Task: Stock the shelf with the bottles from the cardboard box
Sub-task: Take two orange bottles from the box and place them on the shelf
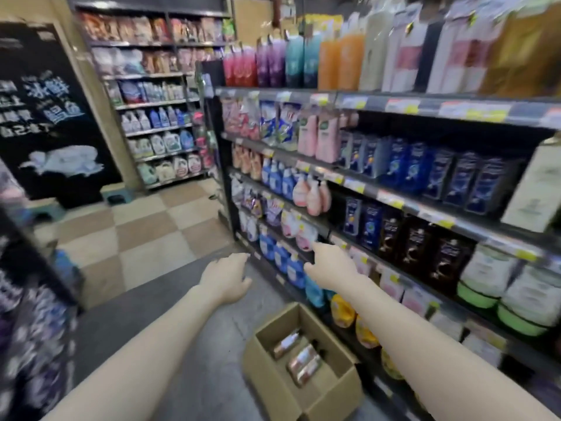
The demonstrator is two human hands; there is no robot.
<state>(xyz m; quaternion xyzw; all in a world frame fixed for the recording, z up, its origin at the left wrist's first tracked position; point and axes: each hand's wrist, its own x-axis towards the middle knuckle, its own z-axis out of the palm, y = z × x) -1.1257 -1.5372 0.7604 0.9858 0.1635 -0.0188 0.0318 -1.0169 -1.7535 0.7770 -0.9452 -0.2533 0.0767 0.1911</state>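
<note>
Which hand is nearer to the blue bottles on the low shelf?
Right. The right hand reaches just beside the blue bottles, seemingly not touching. The left hand hovers apart over the floor, further left.

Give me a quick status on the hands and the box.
Left hand and right hand empty, open, stretched out ahead. Cardboard box on floor below, bottles lying inside. Nothing blocking the box.

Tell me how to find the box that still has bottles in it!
Start at the long shelf on the right and look straight down to the grey floor beside it. The open cardboard box sits there, below the right hand. It is the only brown carton, with a few bottles lying flat inside.
</note>
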